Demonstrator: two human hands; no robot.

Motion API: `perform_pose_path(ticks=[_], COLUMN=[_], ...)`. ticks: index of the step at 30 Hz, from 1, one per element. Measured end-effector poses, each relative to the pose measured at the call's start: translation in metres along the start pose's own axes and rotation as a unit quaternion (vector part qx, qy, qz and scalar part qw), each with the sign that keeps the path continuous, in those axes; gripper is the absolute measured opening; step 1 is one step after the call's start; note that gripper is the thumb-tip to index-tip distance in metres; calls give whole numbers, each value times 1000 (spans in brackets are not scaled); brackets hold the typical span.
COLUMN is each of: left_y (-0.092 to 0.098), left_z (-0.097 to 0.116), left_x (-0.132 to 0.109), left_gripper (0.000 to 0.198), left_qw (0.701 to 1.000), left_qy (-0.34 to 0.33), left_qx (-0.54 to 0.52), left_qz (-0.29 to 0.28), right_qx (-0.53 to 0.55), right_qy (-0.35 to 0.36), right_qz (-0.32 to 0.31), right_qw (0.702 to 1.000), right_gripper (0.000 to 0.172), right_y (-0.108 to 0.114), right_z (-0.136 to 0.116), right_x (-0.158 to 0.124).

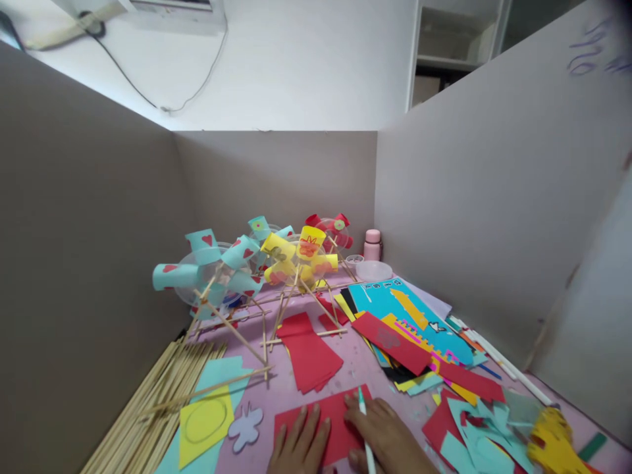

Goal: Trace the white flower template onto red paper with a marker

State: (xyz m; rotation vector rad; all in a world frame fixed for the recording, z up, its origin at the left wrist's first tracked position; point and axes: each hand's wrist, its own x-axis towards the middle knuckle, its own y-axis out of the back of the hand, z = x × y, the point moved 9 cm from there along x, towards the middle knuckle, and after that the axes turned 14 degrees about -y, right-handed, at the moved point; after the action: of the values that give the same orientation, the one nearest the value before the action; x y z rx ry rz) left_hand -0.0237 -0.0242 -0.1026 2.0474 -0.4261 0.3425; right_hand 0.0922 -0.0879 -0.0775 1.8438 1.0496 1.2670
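Observation:
My left hand (302, 442) lies flat, fingers spread, on a sheet of red paper (340, 420). My right hand (388, 434) rests on the right side of that sheet, closed around a white pen (366, 428) with a teal end. Left of the sheet is a grey butterfly-shaped cutout (245, 428). Beside it, a yellow paper square (205, 421) with a circle drawn on it overlaps light blue paper (224, 368). Just beyond the sheet is a stack of cut red paper strips (309, 352).
Paper-and-stick windmills in blue (217, 263), yellow (301, 260) and red (330, 227) stand at the back. Bamboo sticks (148, 401) lie left. Coloured sheets (409, 316), paper scraps (488, 434) and a yellow object (553, 438) are right. A pink bottle (372, 245) stands far back. Grey partitions (276, 178) enclose the table.

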Motion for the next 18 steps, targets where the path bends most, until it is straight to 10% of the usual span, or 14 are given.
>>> perform_pose_path(ticks=[5,18], left_y=[8,26], left_z=[1,7], left_x=[-3,3], left_gripper=[60,63], left_qw=[999,997], left_qy=[40,73], left_qx=[8,-16], left_qz=[-8,-18], right_qx=[-72,-105], right_qy=[-93,70], right_qz=[5,144], right_qw=[993,981], right_gripper=[36,46], right_y=[21,39], right_z=[20,-8], right_x=[0,-16])
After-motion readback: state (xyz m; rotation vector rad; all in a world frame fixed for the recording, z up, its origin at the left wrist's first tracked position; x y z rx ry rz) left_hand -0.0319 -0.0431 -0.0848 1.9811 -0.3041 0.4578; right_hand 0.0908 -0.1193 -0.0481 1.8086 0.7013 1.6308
